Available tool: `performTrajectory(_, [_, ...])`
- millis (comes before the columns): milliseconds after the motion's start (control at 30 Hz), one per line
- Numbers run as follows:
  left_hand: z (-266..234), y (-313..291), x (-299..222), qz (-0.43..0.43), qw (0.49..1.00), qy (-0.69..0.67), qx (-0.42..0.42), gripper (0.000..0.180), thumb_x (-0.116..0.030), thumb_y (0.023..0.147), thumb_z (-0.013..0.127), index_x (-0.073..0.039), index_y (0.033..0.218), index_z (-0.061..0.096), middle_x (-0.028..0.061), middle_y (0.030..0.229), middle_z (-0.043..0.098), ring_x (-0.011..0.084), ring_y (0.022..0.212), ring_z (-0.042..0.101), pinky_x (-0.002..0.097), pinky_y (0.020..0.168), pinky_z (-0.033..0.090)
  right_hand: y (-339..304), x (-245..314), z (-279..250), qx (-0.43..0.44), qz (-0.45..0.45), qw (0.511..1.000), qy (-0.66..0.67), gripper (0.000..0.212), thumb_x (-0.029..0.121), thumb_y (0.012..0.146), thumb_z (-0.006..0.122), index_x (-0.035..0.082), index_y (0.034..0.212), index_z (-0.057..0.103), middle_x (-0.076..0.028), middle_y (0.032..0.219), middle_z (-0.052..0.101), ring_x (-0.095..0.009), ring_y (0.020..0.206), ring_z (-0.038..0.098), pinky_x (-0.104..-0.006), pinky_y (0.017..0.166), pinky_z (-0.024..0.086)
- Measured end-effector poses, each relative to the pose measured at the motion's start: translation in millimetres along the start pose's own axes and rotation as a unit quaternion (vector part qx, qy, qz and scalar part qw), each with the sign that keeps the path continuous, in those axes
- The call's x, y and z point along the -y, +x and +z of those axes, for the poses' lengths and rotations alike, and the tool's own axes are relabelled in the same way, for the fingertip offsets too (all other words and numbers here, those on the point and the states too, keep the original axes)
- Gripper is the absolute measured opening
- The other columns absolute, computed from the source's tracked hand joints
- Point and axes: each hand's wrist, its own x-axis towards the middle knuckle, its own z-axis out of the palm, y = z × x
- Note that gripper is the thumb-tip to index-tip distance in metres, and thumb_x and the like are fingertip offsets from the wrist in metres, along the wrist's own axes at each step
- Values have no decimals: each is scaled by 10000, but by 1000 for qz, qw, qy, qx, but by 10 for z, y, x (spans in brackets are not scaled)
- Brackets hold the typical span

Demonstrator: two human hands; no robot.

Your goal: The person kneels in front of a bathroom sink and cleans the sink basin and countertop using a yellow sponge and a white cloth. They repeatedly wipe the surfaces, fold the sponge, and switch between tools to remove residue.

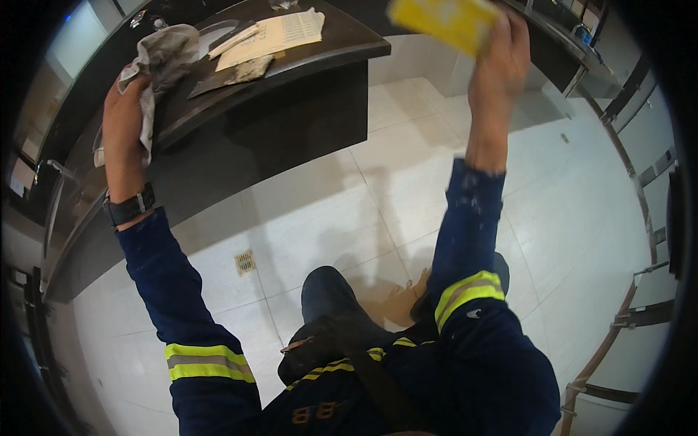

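My left hand (pixel 123 123) is closed on a crumpled, stained grey-white cloth (pixel 169 54) above the left end of the dark counter (pixel 320 62). A dark band sits on that wrist. High at the right, over the floor, my right hand (pixel 503 69) grips a flat yellow rectangular thing (pixel 443 22) by its near right corner. It is blurred and cut off by the upper edge, so its exact kind is unclear. Between the hands, a printed cream sheet (pixel 280 36) lies on the counter. Beside it is a small rough greyish piece (pixel 252 69) on a dark flat sheet.
The counter's corner (pixel 385 49) juts out in front of me. A small floor drain (pixel 246 262) is set in the pale tiles (pixel 407 145). Along the right side run white panels with dark handles (pixel 647 314). A metal tap (pixel 62 168) shows at the far left.
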Motion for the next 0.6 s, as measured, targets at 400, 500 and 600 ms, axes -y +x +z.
performTrajectory(400, [-426, 160, -28, -54, 993, 106, 12, 480, -320, 888, 664, 3, 1243, 638, 93, 1110, 668, 187, 957, 642, 280, 888, 472, -2183, -783, 529, 183, 358, 882, 246, 515, 490, 833, 796, 55, 958, 552, -25, 817, 574, -98, 742, 539, -247, 688, 480])
performTrajectory(500, [-325, 114, -57, -95, 995, 33, -12, 466, -307, 887, 674, 9, 1228, 638, 95, 1067, 678, 187, 899, 661, 282, 836, 501, -2285, -911, 587, 156, 344, 875, 304, 604, 607, 768, 794, 60, 902, 575, -34, 748, 575, -101, 714, 563, -241, 630, 467])
performTrajectory(600, [-309, 111, -96, -124, 992, 9, -1, 440, -284, 888, 679, 17, 1208, 641, 104, 1034, 686, 193, 844, 676, 287, 783, 523, -2219, -880, 614, 131, 304, 889, 316, 583, 599, 781, 787, 57, 855, 587, -33, 706, 565, -106, 684, 561, -235, 614, 455])
